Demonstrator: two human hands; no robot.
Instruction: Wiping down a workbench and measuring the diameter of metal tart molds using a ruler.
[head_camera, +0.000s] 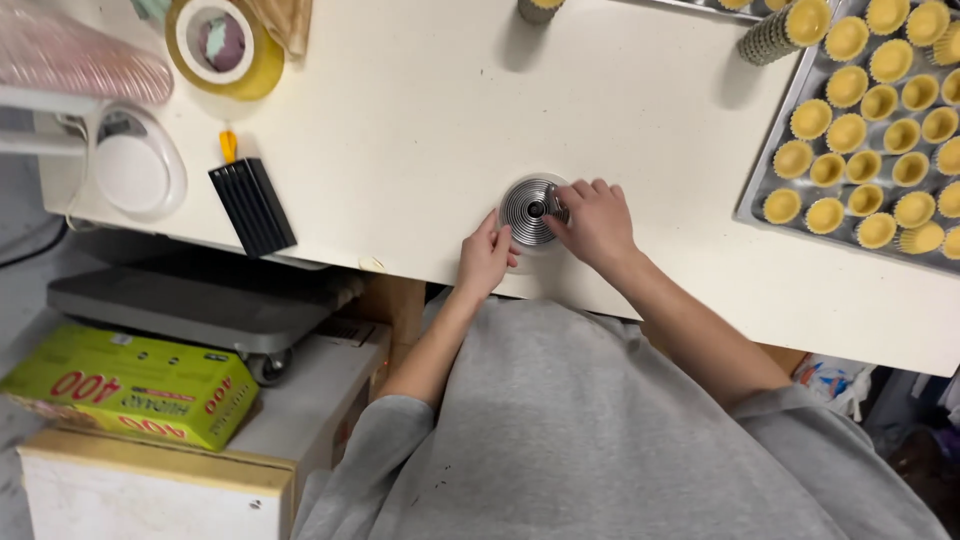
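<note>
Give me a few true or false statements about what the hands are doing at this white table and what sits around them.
1. Both hands touch the round ribbed metal disc. True: the left hand steadies its edge, the right hand rests on top.
2. The baking tray of pastry shells lies left of the hands. False: it lies to the right.
3. A roll of tape lies at the table's far left. True.
4. The black ribbed block is under the right hand. False: it lies apart, left of both hands.
</note>
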